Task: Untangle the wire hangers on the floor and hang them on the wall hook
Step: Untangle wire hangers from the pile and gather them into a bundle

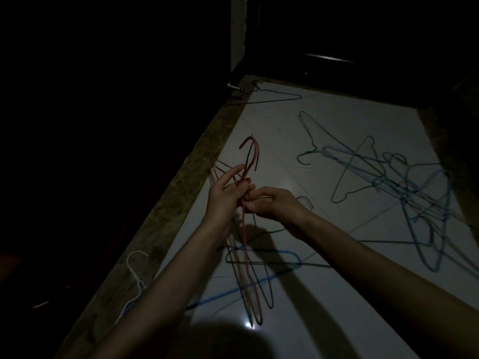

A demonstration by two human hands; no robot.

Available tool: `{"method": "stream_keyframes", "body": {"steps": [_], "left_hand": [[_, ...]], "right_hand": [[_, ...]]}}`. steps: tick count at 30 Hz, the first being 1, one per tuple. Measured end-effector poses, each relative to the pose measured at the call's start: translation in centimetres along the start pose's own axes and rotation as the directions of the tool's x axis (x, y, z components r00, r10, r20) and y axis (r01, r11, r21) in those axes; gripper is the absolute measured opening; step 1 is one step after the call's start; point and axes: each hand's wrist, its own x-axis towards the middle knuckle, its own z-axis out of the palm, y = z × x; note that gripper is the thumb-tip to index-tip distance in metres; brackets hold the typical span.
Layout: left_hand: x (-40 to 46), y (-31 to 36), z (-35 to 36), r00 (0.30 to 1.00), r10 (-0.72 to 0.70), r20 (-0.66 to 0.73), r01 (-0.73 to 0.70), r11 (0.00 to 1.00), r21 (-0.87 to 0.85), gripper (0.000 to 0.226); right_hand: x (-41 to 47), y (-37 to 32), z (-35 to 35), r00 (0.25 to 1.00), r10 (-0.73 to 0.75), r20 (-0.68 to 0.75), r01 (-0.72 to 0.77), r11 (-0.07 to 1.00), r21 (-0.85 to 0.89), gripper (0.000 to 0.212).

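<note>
glossy tiled floor (337, 120), thin red wire hangers (245, 244) in both hands

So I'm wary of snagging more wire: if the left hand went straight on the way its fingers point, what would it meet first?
Probably the curved hooks of the red hangers it holds, just beyond the left hand; its straight finger points up toward them. Past that lies bare floor, though depth is unclear.

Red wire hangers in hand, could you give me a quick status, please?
Left hand and right hand grip red wire hangers. Blue-green hanger tangle on white tiled floor. Wall hook unseen.
</note>
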Motion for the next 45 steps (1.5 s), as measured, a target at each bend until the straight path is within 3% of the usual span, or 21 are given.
{"method": "stream_keyframes", "body": {"steps": [6,11,16,19,24,27,32,35,41,45], "left_hand": [[0.1,-0.5,-2.1,0.999,-0.023,-0.032,0.025,0.998,0.053,0.031],[-0.1,0.0,-3.4,0.991,-0.038,-0.13,0.037,0.999,-0.009,0.022],[-0.1,0.2,-3.7,0.997,-0.041,-0.072,0.048,0.994,0.102,0.022],[0.1,-0.1,-2.8,0.998,-0.049,-0.033,0.052,0.992,0.111,0.021],[0.6,-0.8,-1.3,0.997,-0.073,-0.01,0.074,0.992,0.101,0.022],[0.5,-1.1,-0.4,0.996,-0.093,-0.008,0.093,0.992,0.083,0.023],[0.2,-1.6,0.2,0.992,-0.119,-0.038,0.12,0.992,0.04,0.024],[0.2,-1.8,0.3,0.993,-0.111,-0.044,0.113,0.993,0.045,0.022],[0.6,-1.4,0.3,0.999,-0.025,-0.028,0.027,0.995,0.096,0.024],[0.9,-1.3,0.3,0.999,0.007,-0.051,-0.001,0.994,0.106,0.022]], "right_hand": [[0.8,1.0,1.6,0.998,0.013,0.057,-0.013,1.0,0.001,0.016],[1.7,2.7,2.2,0.996,0.027,0.09,-0.026,1.0,-0.012,0.013],[2.0,6.7,-0.8,0.994,0.083,-0.069,-0.089,0.992,-0.085,0.021],[1.8,8.7,-4.1,0.968,0.147,-0.202,-0.15,0.989,0.003,0.023],[2.7,12.0,-7.9,0.903,0.054,-0.425,-0.158,0.964,-0.214,0.025],[3.4,14.1,-9.7,0.899,-0.022,-0.438,-0.196,0.873,-0.446,0.035],[4.1,16.1,-10.4,0.904,-0.04,-0.426,-0.236,0.784,-0.574,0.023],[4.2,15.5,-10.2,0.921,-0.044,-0.388,-0.182,0.831,-0.526,0.009],[3.8,10.8,-9.5,0.921,-0.121,-0.37,0.018,0.962,-0.271,0.014],[4.1,7.8,-8.5,0.913,-0.209,-0.35,0.09,0.94,-0.328,0.009]]}}
